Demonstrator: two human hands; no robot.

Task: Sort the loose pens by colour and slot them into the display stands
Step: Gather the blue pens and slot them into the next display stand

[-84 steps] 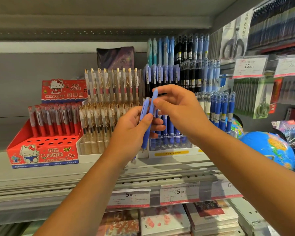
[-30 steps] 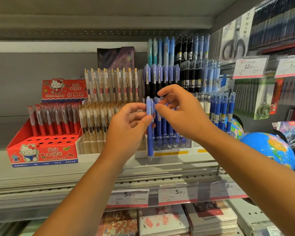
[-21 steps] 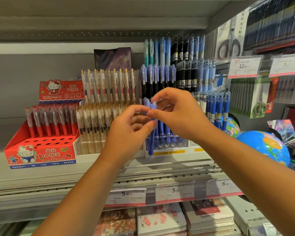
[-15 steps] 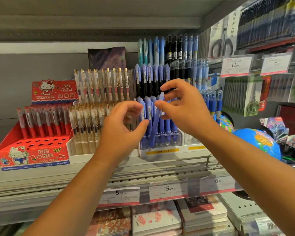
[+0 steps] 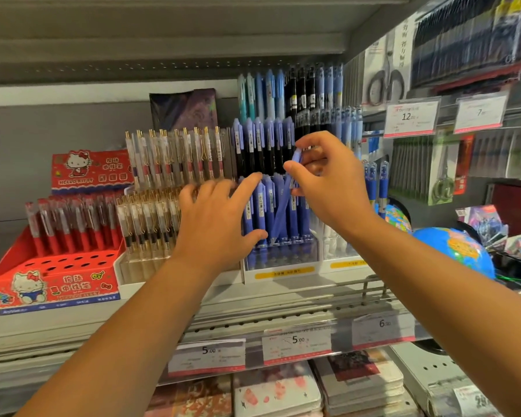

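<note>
The left hand (image 5: pixel 217 224) has released the blue pen (image 5: pixel 283 206) and spreads open against the slotted pens (image 5: pixel 260 206). The right hand (image 5: pixel 328 182), nearer, pinches the pen's top. Its shaft slants 1 to 7 o'clock, tip down at the display stand (image 5: pixel 283 257).

A stationery shop: shelves of pen displays (image 5: pixel 271 188) above price tags (image 5: pixel 297 344), beside hanging scissors (image 5: pixel 385 76).
</note>
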